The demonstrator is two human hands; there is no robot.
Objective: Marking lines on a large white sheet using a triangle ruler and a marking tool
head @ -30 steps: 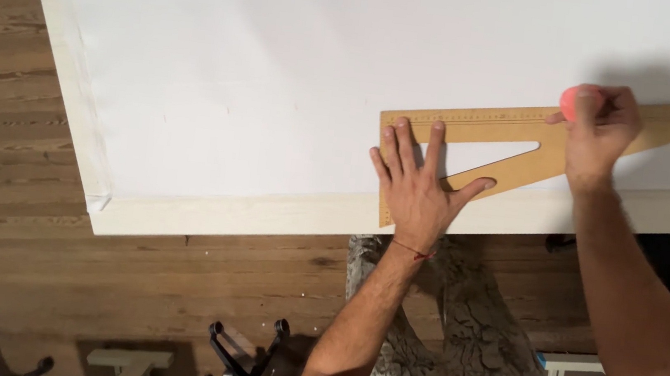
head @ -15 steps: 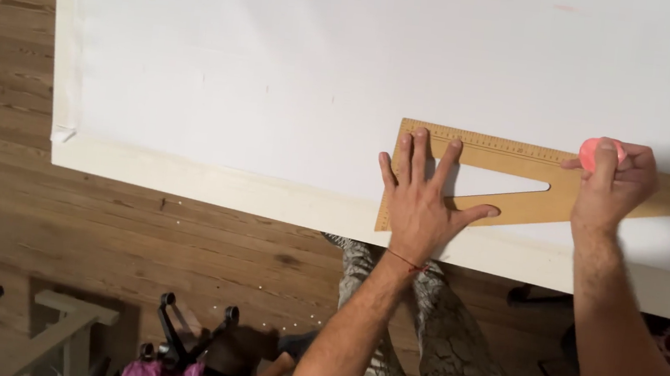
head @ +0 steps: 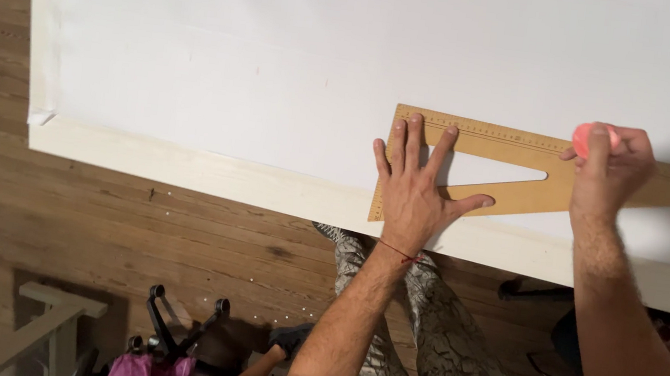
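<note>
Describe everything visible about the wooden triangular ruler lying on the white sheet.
The tan wooden triangular set square lies flat on the large white sheet, its short side at left and its long point running off the frame's right edge. It has a triangular cut-out and fine graduations along its top edge. The left hand presses flat on its wide end; the right hand, holding a pink rounded object, rests on its top edge.

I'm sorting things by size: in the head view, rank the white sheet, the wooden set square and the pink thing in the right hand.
1. White sheet
2. Wooden set square
3. Pink thing, partly hidden by the right hand
</note>
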